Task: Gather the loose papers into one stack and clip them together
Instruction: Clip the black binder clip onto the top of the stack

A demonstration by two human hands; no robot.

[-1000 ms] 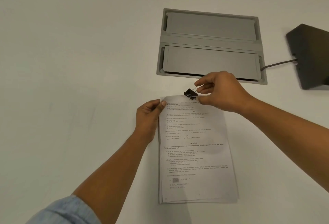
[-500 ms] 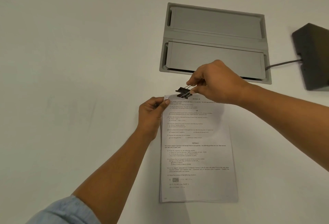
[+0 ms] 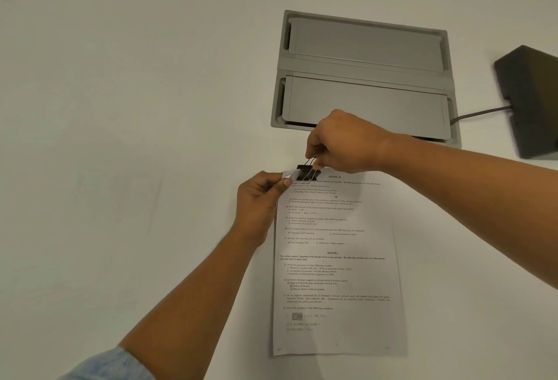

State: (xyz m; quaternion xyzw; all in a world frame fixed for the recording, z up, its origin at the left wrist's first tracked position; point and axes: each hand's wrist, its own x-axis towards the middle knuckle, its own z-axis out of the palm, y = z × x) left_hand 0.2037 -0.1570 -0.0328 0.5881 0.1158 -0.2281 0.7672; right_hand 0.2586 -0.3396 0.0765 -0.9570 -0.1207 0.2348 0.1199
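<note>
Here the stack of printed white paper sheets [image 3: 336, 262] lies flat on the white tabletop [image 3: 136, 138]; it is light, limp and prone to fanning. The left hand [image 3: 259, 198] pinches its top-left corner, fingers closed. The right hand [image 3: 341, 144] squeezes the wire levers of the black metal binder clip [image 3: 308, 172] at the top edge. Hold near the clip, since unsupported sheets will likely slide.

The white printed top sheet of the paper stack [image 3: 338, 259] carries small black type. Two centred headings read "SECTION - B" near its top edge and "SECTION C" halfway down. Question numbers 22, 23 and 24 show; the remaining lines are too blurred to read.
</note>
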